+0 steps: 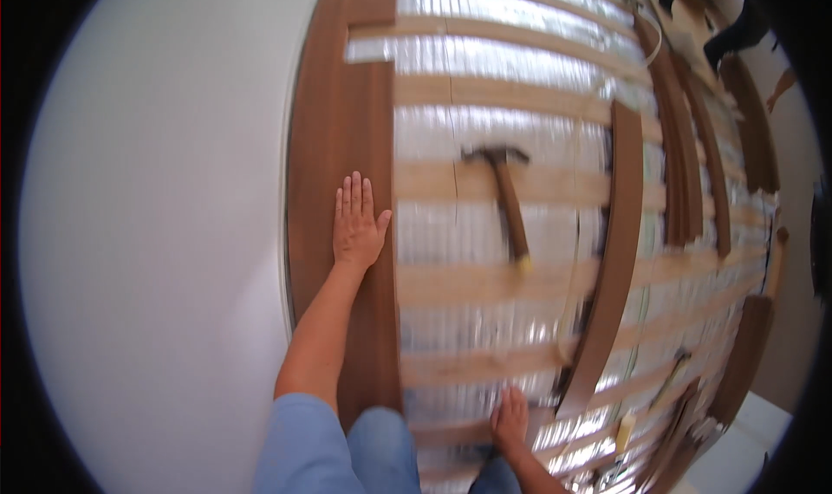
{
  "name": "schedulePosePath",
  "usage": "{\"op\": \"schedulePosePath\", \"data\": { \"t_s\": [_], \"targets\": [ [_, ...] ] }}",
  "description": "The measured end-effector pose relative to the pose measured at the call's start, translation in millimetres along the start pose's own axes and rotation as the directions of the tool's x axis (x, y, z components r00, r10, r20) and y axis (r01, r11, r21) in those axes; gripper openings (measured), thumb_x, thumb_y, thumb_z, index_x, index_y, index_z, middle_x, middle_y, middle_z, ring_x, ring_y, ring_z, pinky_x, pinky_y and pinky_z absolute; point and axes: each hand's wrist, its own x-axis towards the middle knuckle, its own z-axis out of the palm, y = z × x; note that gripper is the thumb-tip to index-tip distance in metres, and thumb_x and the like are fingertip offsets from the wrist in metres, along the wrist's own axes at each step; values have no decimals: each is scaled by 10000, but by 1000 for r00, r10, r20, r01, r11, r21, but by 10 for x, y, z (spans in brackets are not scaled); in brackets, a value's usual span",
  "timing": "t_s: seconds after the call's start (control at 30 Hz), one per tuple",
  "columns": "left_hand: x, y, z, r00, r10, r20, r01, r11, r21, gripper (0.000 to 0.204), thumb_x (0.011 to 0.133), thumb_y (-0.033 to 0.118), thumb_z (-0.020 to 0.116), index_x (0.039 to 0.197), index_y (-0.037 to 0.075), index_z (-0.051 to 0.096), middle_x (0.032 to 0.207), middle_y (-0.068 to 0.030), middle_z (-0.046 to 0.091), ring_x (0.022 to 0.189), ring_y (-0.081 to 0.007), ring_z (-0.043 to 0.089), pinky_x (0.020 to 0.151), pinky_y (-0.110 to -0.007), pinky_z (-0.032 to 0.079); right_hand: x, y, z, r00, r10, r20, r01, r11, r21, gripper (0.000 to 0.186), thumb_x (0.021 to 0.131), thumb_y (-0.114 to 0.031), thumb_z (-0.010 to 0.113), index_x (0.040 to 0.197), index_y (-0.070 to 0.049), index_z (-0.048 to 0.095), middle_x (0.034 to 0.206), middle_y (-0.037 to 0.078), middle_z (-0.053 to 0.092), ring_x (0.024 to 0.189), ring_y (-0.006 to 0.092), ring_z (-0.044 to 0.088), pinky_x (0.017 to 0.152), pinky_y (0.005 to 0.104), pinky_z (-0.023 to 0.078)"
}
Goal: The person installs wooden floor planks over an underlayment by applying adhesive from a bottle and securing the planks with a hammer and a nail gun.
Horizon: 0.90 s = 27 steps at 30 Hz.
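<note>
My left hand [358,230] lies flat on a long reddish-brown floorboard [347,130] beside the white wall, fingers stretched toward the far end. Past that hand, a cut-out in the board's right edge shows a batten and foil. My right hand [510,420] is low in the middle, over the pale wooden battens [485,364], its fingers extended and nothing visible in them. Whether it touches a batten I cannot tell. A claw hammer [510,199] with a wooden handle lies across the battens, to the right of my left hand.
Silvery foil [520,134] shows between the battens. A loose brown plank [611,269] lies right of the hammer, and further planks [680,165] lie beyond. A second hammer [674,377] is at the lower right. Another person's dark-clothed legs [737,35] show at the far right.
</note>
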Motion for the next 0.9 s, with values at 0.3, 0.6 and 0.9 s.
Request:
{"op": "schedulePosePath", "data": {
  "t_s": [0.3,0.6,0.9],
  "targets": [
    [-2389,420,-149,996,65,60,-61,996,-66,647,1025,297,544,1581,9,379,1667,-200,330,1547,-385,291,1285,-501,210,-495,823,449,995,-82,-49,78,993,-84,587,997,-264,541,1536,-45,467,1628,183,407,1497,372,386,1238,516,282],
    [-2404,385,28,986,120,-113,-125,991,-44,529,1065,264,516,1552,69,451,1644,-145,398,1522,-346,350,1260,-468,267,-466,803,467,958,-197,-210,175,977,-119,510,1014,-256,478,1465,-26,541,1571,164,485,1450,361,447,1205,494,327],
    [-3118,471,42,984,156,-86,-160,986,-39,582,1074,310,498,1565,11,411,1661,-183,356,1539,-369,316,1273,-489,231,-494,810,512,933,-224,-282,188,971,-151,458,999,-172,508,1436,-52,572,1545,122,521,1418,337,478,1195,463,347]
  ]
}}
